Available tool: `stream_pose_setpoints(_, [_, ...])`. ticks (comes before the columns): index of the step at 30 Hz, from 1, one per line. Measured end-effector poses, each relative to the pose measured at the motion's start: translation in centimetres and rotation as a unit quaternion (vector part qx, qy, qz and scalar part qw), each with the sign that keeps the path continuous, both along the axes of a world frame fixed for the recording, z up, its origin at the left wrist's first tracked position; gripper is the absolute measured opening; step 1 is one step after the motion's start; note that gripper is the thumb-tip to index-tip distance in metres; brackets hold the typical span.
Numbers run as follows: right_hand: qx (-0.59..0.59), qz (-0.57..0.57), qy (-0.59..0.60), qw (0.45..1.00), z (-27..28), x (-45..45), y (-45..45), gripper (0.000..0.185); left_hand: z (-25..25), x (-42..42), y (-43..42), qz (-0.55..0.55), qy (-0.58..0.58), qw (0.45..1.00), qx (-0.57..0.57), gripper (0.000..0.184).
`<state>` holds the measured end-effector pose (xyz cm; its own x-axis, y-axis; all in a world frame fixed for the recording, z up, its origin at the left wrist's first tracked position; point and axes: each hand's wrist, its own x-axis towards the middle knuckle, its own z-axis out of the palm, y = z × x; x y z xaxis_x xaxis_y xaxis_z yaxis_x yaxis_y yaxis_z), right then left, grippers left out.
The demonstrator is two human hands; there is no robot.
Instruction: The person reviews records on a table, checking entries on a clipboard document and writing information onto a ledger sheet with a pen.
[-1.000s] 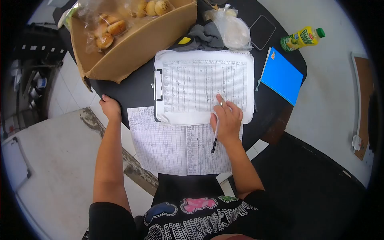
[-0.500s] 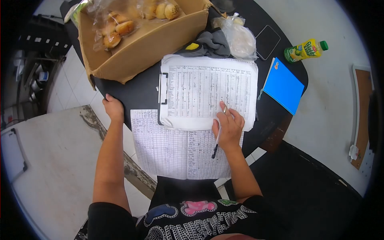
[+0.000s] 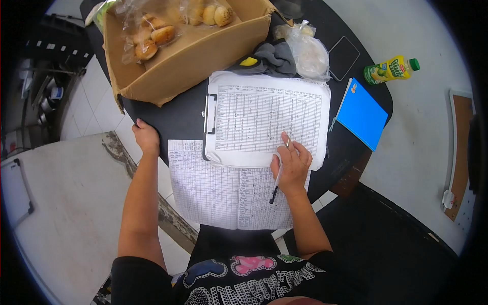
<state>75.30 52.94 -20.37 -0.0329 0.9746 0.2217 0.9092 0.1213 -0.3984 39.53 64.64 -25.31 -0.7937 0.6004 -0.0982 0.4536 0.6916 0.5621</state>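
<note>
My right hand (image 3: 293, 168) is closed on a pen (image 3: 277, 182), with the index finger stretched over the lower right of a printed table sheet. That sheet lies on top of a stack of papers (image 3: 254, 159) held by a black clipboard (image 3: 209, 113). Beneath it, nearer to me, an open ruled notebook (image 3: 203, 198) with handwritten columns is partly covered by the clipboard. My left hand (image 3: 146, 137) grips the left edge of the black table (image 3: 175, 119); some of its fingers are hidden.
A cardboard box (image 3: 188, 71) with bagged bread buns (image 3: 162, 34) stands at the back left. Behind the clipboard lie a grey cloth (image 3: 272, 58), a tied plastic bag (image 3: 310, 58) and a phone (image 3: 344, 57). To the right are a blue notebook (image 3: 362, 114) and a green-capped bottle (image 3: 389, 70).
The whole view has shifted slightly, so the table things appear a little further right and lower. My right hand still holds the pen, and my left hand stays at the table edge.
</note>
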Motion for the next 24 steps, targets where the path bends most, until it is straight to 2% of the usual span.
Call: stream_pose_setpoints(24, [0.073,0.009,-0.007,0.997,0.2,-0.3,-0.2,0.029,1.4,0.7,0.0,0.015,-0.033,0.999,-0.019,0.051])
